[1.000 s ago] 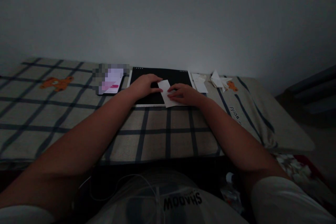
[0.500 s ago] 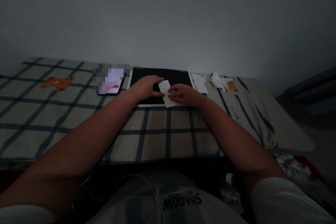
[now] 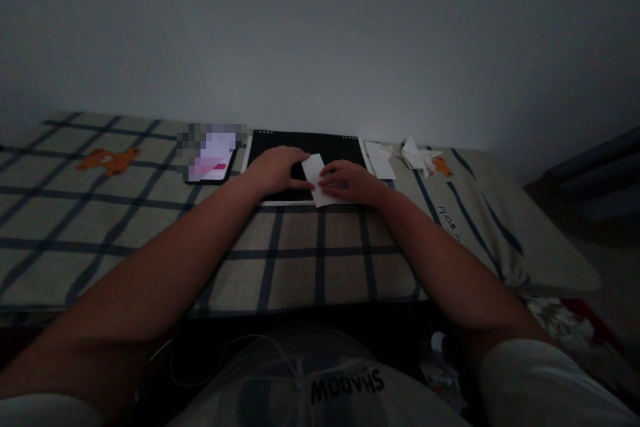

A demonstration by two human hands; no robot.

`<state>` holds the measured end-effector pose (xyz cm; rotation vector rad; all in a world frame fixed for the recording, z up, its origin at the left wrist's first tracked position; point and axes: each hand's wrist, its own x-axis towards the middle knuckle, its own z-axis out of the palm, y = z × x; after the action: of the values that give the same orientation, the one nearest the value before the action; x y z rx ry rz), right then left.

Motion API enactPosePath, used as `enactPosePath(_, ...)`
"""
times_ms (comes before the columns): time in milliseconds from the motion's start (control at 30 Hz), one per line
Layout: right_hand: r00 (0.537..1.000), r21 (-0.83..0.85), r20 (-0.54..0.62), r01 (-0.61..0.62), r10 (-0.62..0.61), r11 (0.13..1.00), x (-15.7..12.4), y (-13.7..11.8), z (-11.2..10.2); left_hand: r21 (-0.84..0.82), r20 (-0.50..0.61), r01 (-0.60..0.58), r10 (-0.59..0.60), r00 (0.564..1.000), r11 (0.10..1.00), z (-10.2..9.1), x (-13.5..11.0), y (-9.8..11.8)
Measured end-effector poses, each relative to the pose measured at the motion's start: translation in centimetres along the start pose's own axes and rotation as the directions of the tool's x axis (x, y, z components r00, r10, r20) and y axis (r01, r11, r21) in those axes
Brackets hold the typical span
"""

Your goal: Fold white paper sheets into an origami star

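Note:
A folded piece of white paper [image 3: 314,168] lies aslant on a black sheet [image 3: 310,141] with a pale border and small white marks along its far edge. My left hand [image 3: 276,170] holds the paper's left edge, thumb at the near part and fingertips at the far corner. From the other side, my right hand [image 3: 353,181] holds the same paper, its fingers pressed on the top and covering part of it. Beyond my right hand sit a loose white paper [image 3: 383,163] and a white folded paper shape [image 3: 417,155] with pointed ends.
A phone [image 3: 215,163] with a lit screen, partly blurred out, rests left of the black sheet. Everything lies on a checked cloth [image 3: 295,267] with orange bear prints, against a grey wall [image 3: 320,33]. Below the right edge are a clear bottle [image 3: 440,360] and crumpled white scraps [image 3: 560,323].
Both hands stay at the paper, with only slight finger shifts. My left fingertips have drawn a little closer to its far corner. The view has tilted very slightly.

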<state>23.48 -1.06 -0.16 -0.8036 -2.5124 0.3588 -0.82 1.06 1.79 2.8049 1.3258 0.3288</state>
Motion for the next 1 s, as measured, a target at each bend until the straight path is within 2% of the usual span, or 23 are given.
enactPosePath(100,0.991,-0.065,-0.093,-0.098,0.092,0.993,0.2,-0.2,0.2,0.056,0.009,-0.013,0.013,1.000,0.998,-0.3,-0.3,0.6)
enactPosePath(267,0.925,-0.206,-0.209,-0.358,0.317,0.910,0.5,-0.5,0.3,0.129,0.005,0.027,-0.028,1.000,0.991,-0.6,-0.5,1.4)
enactPosePath(400,0.915,-0.230,-0.210,-0.389,0.345,0.892,0.6,-0.8,0.6,0.121,0.001,0.045,-0.046,0.999,0.992,-0.5,-0.5,1.6)
enactPosePath(533,0.907,-0.182,-0.231,-0.396,0.353,0.900,0.8,-0.9,0.8,0.092,-0.004,0.055,-0.055,0.998,0.994,-0.5,-0.5,1.7)
enactPosePath(667,0.876,-0.032,-0.217,-0.448,0.431,0.894,0.9,-0.9,0.5,0.059,-0.052,0.055,-0.052,0.997,0.997,-0.8,-0.6,1.5)
enactPosePath(800,0.840,0.245,-0.203,-0.453,0.502,0.857,0.9,-1.0,-0.3,-0.103,-0.224,0.050,-0.072,0.972,0.993,-1.3,-0.7,0.8)
enactPosePath(900,0.806,0.484,-0.192,-0.418,0.560,0.769,0.9,-1.3,-0.8,-0.353,-0.356,0.032,-0.166,0.920,0.935,-1.5,-0.6,0.3)
enactPosePath(933,0.801,0.566,-0.169,-0.399,0.575,0.721,0.9,-1.4,-0.8,-0.435,-0.367,0.014,-0.191,0.910,0.900,-1.4,-0.5,0.3)
enactPosePath(1000,0.803,0.706,-0.111,-0.350,0.585,0.615,1.1,-1.9,-0.9,-0.570,-0.331,-0.020,-0.208,0.921,0.821,-1.2,-0.4,0.3)
